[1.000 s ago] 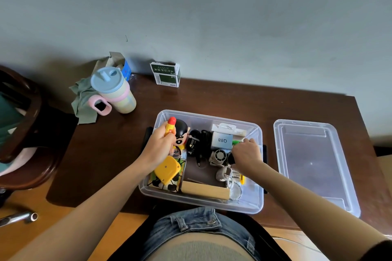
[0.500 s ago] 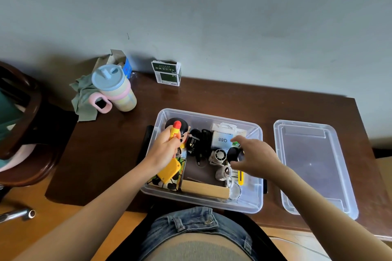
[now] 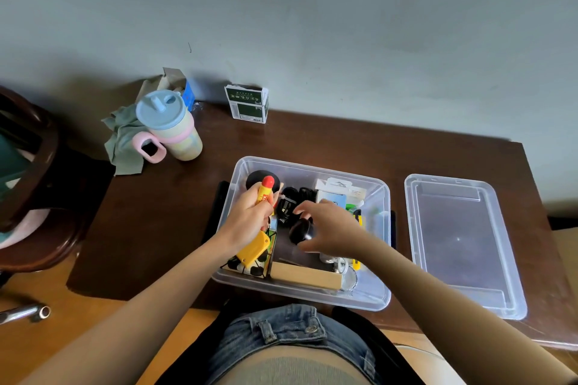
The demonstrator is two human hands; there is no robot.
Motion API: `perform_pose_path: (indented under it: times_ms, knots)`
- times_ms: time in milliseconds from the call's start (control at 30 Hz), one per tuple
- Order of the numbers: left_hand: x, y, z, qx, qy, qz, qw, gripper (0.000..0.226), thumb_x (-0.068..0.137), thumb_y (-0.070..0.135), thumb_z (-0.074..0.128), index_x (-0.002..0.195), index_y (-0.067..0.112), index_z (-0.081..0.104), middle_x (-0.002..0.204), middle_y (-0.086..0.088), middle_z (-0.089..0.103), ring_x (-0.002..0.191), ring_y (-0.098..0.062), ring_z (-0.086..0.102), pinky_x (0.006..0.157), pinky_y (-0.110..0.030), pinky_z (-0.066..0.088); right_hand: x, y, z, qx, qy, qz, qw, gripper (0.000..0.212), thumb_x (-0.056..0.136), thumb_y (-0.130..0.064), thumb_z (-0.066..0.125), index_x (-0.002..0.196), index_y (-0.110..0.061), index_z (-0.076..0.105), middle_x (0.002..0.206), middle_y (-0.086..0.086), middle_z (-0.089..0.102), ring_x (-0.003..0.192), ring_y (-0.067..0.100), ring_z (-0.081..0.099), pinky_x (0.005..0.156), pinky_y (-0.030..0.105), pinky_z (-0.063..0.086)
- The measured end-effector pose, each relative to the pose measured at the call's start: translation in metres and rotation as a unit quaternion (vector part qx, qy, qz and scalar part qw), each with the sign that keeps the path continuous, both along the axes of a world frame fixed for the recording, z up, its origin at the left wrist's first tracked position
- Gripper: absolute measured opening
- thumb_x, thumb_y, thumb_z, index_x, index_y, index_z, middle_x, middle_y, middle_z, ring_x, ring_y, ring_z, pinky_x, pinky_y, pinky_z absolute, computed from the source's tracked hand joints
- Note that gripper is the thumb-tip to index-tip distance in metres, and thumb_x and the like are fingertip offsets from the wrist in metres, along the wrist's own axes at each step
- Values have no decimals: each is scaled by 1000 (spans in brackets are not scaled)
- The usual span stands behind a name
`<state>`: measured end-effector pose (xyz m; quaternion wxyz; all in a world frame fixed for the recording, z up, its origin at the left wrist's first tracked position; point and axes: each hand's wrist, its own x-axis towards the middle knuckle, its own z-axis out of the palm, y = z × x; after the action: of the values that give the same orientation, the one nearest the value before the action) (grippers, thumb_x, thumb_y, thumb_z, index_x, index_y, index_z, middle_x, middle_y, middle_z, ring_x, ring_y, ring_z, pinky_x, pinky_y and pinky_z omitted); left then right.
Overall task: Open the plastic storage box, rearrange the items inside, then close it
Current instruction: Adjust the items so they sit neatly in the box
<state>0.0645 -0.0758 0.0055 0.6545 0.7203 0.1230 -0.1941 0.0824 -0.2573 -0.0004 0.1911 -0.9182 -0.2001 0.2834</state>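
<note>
At the far left a dark wooden chair [image 3: 37, 166] is cut off by the frame edge, and a metal tube [image 3: 25, 312] below it runs out of view. On the brown table [image 3: 328, 147] a pastel sippy cup [image 3: 170, 126] stands on a grey-green cloth [image 3: 123, 147], partly hiding an opened carton [image 3: 175, 81] behind it. Further right, a green-and-white packet [image 3: 247, 103] stands against the wall.

The clear storage box [image 3: 380, 259] sits open at the table's near edge, in front of the person's lap. Over its left end the left hand [image 3: 247, 222] is curled round a yellow tube with a red cap [image 3: 266, 189]; the tube's lower part is hidden in the fist. Below the hand, a yellow object [image 3: 255, 248] lies on a panda-patterned card [image 3: 250, 269]. The right hand [image 3: 331, 228] pinches a round black item [image 3: 301, 230] between thumb and fingers over the box's middle, covering much of what lies beneath. A wooden block [image 3: 305, 277] rests along the near wall. The clear lid [image 3: 463, 244] lies on the table just beside the box, to its right.
</note>
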Motion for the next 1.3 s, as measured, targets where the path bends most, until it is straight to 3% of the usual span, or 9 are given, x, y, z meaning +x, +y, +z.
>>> perform_pose_path:
  times_ms: [100,267,567,800,900,1000,1300]
  knots:
    - [-1,1,6,-7,-2,-3,1000,22,90,-9,36,77,9,37,50,10,43,48,-5,35,46,-17,33,0,21,-16,-88,-49,93,991,48,76,-32,67,120,-17,54,107,0,61,105,19,50,77,34,51]
    - [0,4,9,-7,-10,6,1000,21,90,-9,35,80,9,37,59,0,32,49,-8,32,48,-21,31,1,36,-38,-159,-64,152,974,24,81,-27,64,99,-11,59,95,4,60,90,23,58,71,35,53]
    - [4,6,6,-25,-32,-17,999,26,94,-4,34,75,12,40,56,3,32,46,-5,28,45,-17,28,1,43,-63,-210,-116,218,946,25,85,-25,62,103,-10,53,86,2,63,71,22,62,52,30,41]
    - [6,11,3,-13,-40,-19,999,25,92,-5,37,75,13,42,57,11,40,45,-1,41,48,-12,34,-1,47,-74,-245,-139,247,927,30,90,-14,55,117,-6,47,81,2,64,67,23,62,39,27,24]
    - [6,13,3,-13,-36,-23,999,22,92,-5,36,77,9,38,52,14,42,47,-1,42,49,-13,35,0,46,-74,-242,-141,241,929,41,92,-25,58,124,-5,43,80,2,64,66,23,60,41,27,24]
    - [6,14,3,-4,-31,-22,999,19,92,-5,35,79,10,37,58,3,33,51,-8,31,48,-20,33,0,44,-75,-233,-142,236,933,47,91,-37,57,124,-7,42,84,2,65,71,23,63,46,29,30]
    - [7,18,-2,-11,-22,-26,999,18,90,-7,35,82,9,38,58,3,31,52,-10,29,51,-26,30,-6,39,-80,-218,-162,223,936,38,92,-34,58,119,-9,47,104,5,59,81,24,63,49,30,31]
